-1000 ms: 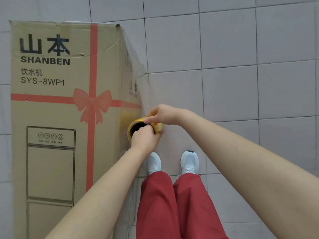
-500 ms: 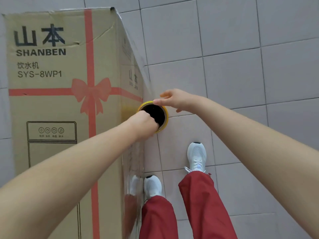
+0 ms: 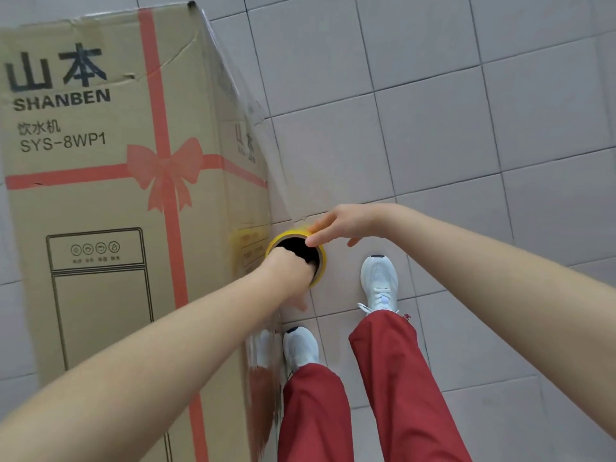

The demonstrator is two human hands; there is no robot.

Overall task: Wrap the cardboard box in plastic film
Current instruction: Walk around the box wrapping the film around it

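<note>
A tall cardboard box point(image 3: 110, 195) with a red ribbon print and the words SHANBEN stands on the left. Clear plastic film point(image 3: 266, 155) stretches from its right face down to a roll with a yellow-rimmed cardboard core point(image 3: 318, 261). My left hand point(image 3: 293, 275) has its fingers pushed inside the core's dark opening, so they are hidden. My right hand point(image 3: 336, 228) holds the top rim of the roll with its fingertips. The roll hangs close to the box's right corner, at about mid height.
Pale grey floor tiles point(image 3: 466, 145) spread out to the right of the box. My own legs in red trousers point(image 3: 393, 395) and white shoes point(image 3: 380, 281) stand beside the box's lower right corner.
The view has come closer and turned. The roll's open end has swung toward me, my left fingers have gone deeper into the core, and my right foot has stepped forward.
</note>
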